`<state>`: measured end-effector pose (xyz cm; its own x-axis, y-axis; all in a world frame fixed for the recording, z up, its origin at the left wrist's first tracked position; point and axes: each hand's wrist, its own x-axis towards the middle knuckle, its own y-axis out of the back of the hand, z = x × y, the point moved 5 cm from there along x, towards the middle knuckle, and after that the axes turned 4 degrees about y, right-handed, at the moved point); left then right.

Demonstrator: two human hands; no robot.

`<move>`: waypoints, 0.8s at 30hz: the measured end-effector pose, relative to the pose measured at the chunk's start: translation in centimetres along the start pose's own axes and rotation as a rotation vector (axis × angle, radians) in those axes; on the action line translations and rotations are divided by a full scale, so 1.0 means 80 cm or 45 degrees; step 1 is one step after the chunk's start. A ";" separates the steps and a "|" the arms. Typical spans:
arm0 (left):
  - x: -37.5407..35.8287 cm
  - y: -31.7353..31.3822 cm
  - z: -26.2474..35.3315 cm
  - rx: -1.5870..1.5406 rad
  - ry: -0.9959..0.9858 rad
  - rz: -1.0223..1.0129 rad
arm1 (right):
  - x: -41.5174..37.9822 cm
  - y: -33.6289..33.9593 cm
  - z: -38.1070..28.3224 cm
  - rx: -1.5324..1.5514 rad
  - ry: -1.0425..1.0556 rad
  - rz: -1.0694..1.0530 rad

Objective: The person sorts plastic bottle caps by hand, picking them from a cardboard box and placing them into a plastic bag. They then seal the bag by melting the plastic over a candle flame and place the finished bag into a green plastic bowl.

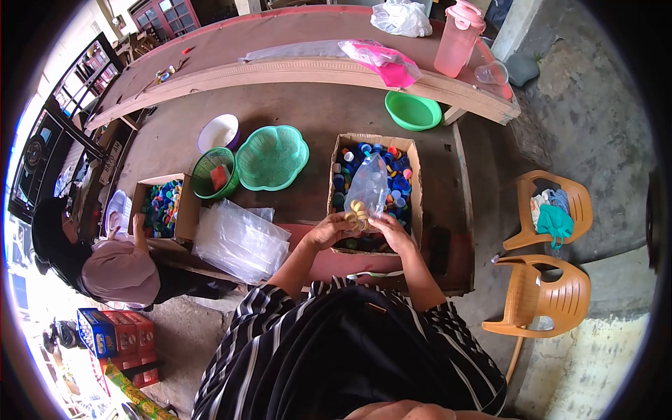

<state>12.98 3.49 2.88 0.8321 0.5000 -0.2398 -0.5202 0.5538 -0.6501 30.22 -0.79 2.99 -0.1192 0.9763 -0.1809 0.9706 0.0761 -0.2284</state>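
Observation:
A clear plastic bag (368,183) is between my two hands, over a cardboard box (418,164) of mostly blue bottle caps (397,195). My left hand (332,231) is closed at the bag's near left side, right beside several yellowish caps (359,213). On the near right side, my right hand (393,233) grips the same bag with its fingers pinched. The yellowish caps sit bunched at the bag's near end, between my fingertips.
To the left lie flat plastic bags (241,238), a green scalloped basket (273,157) and a second box of caps (162,208), where a person (115,269) sits. A raised ledge (294,73) with a pink pitcher (458,40) runs behind. Orange chairs (521,294) stand right.

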 end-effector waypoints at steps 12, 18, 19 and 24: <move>0.001 -0.019 0.040 0.042 -0.009 0.047 | -0.006 0.001 -0.037 -0.083 0.086 -0.065; -0.014 -0.036 0.046 -0.011 -0.054 0.044 | -0.016 -0.011 -0.065 0.037 0.098 -0.189; -0.017 -0.042 0.048 0.001 -0.082 0.047 | -0.015 -0.013 -0.068 0.146 0.135 -0.213; -0.051 -0.046 0.068 0.515 -0.206 0.021 | -0.004 -0.037 -0.066 -0.248 0.444 -0.125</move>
<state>10.51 3.02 10.17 0.7992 0.5908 -0.1109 -0.5932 0.7453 -0.3044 28.51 -0.24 8.77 -0.1679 0.9700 0.1757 0.9836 0.1768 -0.0367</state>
